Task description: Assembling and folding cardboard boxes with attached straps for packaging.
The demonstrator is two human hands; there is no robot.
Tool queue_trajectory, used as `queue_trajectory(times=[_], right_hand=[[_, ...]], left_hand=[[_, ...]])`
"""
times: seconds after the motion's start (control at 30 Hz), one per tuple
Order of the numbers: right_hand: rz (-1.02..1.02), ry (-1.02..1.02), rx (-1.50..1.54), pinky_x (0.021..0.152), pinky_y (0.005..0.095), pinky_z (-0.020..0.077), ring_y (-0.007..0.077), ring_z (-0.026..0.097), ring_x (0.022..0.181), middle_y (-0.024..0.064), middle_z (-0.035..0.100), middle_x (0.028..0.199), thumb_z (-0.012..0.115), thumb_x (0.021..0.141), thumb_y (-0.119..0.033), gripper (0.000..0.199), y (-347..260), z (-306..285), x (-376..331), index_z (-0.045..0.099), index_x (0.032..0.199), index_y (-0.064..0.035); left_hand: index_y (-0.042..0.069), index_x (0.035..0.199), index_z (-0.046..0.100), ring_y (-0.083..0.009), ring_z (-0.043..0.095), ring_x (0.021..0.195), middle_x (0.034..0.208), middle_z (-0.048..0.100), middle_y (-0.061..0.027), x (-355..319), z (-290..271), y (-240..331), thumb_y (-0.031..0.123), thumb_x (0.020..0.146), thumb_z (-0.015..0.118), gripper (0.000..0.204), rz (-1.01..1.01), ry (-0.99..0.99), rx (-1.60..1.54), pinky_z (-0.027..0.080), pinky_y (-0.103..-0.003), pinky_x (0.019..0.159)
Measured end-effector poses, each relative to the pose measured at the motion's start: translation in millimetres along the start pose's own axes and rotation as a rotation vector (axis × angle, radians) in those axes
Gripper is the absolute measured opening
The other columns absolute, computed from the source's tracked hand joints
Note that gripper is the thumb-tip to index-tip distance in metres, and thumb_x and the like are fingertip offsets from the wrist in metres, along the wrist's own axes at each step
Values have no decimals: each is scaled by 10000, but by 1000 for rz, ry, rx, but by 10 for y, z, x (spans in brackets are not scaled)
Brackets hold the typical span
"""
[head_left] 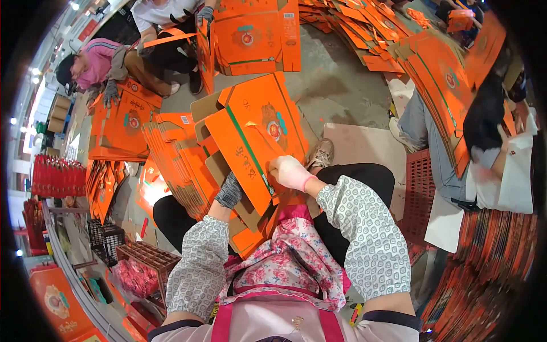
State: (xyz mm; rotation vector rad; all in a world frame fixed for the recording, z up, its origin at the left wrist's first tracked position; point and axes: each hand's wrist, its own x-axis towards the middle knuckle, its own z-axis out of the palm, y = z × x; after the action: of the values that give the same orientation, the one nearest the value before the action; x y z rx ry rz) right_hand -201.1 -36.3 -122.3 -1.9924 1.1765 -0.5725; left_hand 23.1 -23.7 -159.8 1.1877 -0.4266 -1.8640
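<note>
A partly folded orange cardboard box (242, 151) with a green stripe and brown inner flaps lies tilted across my lap. My left hand (229, 192), in a dark grey knit glove, is closed on its near left edge; part of the fingers is hidden behind the cardboard. On the near right side, my right hand (290, 173), in a white glove with a pink cuff, curls its fingers round the box's edge. Left of the box, a stack of flat orange cartons (174, 157) leans beside my knee.
Co-workers handle orange cartons at the upper left and on the right. A large pile of flat cartons (364, 28) lies at the far side. A red plastic crate (417, 194) stands right of my knee, and a brown crate (151, 256) stands lower left.
</note>
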Motion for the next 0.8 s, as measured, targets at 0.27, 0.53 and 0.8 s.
queue_trajectory(times=[0.27,0.53,0.8], right_hand=[[25,-11,-191,660,457,466,388,588,704,206,597,701,521,727,-92,101,-80,14,83,593,708,-25],[150,33,-294,665,459,482,382,612,729,207,619,728,543,720,-65,97,-278,146,-36,539,807,-25],[257,-96,-235,712,474,471,414,608,806,267,619,793,525,744,-7,292,-478,8,27,403,1008,20]], left_hand=[[57,1093,561,-191,600,845,981,618,-52,-10,78,29,300,858,614,342,27,-58,106,518,-316,731],[95,1078,585,-145,584,830,941,632,1,-62,273,-101,292,885,568,277,112,-81,97,494,-303,738],[72,1084,534,-160,531,875,1032,583,-41,-141,458,-27,155,950,435,186,26,-43,120,473,-317,744]])
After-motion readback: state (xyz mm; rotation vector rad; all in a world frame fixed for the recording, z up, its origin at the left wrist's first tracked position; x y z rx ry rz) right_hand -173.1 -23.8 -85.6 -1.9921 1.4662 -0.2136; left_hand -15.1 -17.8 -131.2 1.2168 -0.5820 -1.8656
